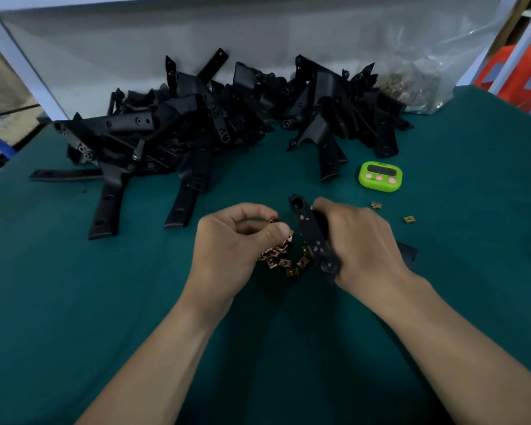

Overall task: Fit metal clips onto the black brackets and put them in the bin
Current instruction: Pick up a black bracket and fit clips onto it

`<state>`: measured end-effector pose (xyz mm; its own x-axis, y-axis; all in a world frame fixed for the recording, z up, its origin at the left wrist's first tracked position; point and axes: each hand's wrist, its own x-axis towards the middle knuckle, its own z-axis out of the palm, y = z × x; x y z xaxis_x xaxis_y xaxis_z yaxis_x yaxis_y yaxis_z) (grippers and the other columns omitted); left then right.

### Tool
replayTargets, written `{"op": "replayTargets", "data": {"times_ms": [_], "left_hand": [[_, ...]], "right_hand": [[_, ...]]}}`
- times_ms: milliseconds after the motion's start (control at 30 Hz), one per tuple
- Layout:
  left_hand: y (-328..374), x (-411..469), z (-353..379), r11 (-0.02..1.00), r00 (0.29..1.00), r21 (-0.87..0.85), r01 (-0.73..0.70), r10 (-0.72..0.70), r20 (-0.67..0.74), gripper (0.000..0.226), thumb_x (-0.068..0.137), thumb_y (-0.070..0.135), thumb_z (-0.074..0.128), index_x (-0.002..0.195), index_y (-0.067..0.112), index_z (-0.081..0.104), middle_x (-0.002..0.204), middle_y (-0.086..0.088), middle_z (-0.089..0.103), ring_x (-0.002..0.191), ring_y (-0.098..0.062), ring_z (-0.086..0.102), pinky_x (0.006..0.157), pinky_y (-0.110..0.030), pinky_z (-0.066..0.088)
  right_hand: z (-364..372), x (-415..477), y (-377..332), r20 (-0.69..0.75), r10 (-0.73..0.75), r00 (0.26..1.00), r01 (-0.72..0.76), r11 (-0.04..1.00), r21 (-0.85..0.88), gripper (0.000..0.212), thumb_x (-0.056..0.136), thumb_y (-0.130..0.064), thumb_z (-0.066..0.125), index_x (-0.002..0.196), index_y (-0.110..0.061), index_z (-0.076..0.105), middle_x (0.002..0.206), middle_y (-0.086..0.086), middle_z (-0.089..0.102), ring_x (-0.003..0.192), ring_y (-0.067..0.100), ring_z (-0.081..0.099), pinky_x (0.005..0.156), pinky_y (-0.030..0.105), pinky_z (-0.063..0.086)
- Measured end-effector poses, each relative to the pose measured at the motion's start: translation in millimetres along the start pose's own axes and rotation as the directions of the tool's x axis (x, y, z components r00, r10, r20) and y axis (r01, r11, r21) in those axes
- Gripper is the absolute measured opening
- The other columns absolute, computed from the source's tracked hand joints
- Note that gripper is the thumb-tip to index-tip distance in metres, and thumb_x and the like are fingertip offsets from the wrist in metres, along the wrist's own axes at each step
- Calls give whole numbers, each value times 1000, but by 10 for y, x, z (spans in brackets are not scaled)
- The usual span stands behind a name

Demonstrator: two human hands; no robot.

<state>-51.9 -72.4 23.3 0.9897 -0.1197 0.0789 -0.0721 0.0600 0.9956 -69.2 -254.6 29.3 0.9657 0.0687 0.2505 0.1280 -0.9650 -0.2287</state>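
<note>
While heap of black plastic brackets (181, 133) waits, right hand (362, 243) grips one long black bracket (311, 237), left hand (233, 243) pinches brass-coloured metal clip (272, 222); bin unseen, most work likely ahead.

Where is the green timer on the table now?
In the head view the green timer lies right of centre on the table, in front of the bracket pile and beyond the right hand.

Green timer (380, 177) on teal tablecloth (74, 286)

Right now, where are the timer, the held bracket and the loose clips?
timer (380, 183): head view, its green front.
held bracket (311, 237): head view, its middle strip.
loose clips (284, 262): head view, the heap's middle.
</note>
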Motion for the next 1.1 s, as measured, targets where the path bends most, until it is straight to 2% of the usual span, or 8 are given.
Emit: {"op": "replayTargets", "data": {"times_ms": [133,233,400,500,633,733,933,1100], "left_hand": [[9,-15,27,998,998,-12,-58,57,-17,17,66,28,86,68,21,71,62,6,67,58,-4,57,60,-15,48],[15,-39,40,995,999,-101,-24,21,-32,13,71,29,83,73,18,78,66,5,67,63,-5,58,65,-15,49],[23,-40,36,988,993,-113,101,-107,-49,49,73,49,73,67,1,68,75,2,71,76,-4,66,83,-26,50],[49,-35,36,958,983,-221,180,-186,-6,35,79,41,73,78,7,80,76,-2,72,71,-10,66,74,-21,55],[75,-30,37,916,973,-328,230,-228,45,10,84,14,73,83,11,83,88,-12,77,78,-19,74,76,-21,58],[68,-24,13,909,971,-343,238,-225,76,19,70,12,77,87,12,83,88,-12,77,79,-19,76,78,-23,59],[44,-41,6,914,969,-333,234,-191,156,20,73,12,77,91,15,83,95,-10,79,83,-17,75,80,-23,58],[51,-47,54,919,980,-341,196,-194,41,18,68,12,78,85,14,83,89,-13,78,80,-20,74,80,-24,60]], "right_hand": [[39,25,-11,-24,41,999,-43,994,-104,33,68,-14,70,88,-26,47,66,-6,48,66,33,51,57,37,26],[60,16,-23,-111,92,990,-104,988,-111,31,67,-5,63,81,-24,42,60,-6,45,53,25,39,51,37,22],[65,17,6,-161,144,976,-156,985,-69,29,69,-1,60,79,-21,41,57,-4,44,49,15,33,52,37,21],[62,23,20,-143,146,979,-154,987,-42,30,69,-3,61,78,-22,40,57,-4,45,50,16,35,51,37,21],[48,39,18,-123,151,981,-154,988,-12,27,70,-10,65,84,-24,47,58,-4,47,50,16,35,55,37,25],[55,43,11,-108,143,984,-147,989,-23,26,71,-12,65,87,-25,49,59,-5,48,55,29,40,57,38,30],[72,55,-8,-90,116,989,-126,986,-108,27,71,-10,64,87,-26,49,57,-5,41,58,32,41,57,38,29],[92,44,-28,-99,120,988,-131,984,-120,29,73,-3,57,83,-26,42,58,-6,42,53,27,35,56,38,28]]}}
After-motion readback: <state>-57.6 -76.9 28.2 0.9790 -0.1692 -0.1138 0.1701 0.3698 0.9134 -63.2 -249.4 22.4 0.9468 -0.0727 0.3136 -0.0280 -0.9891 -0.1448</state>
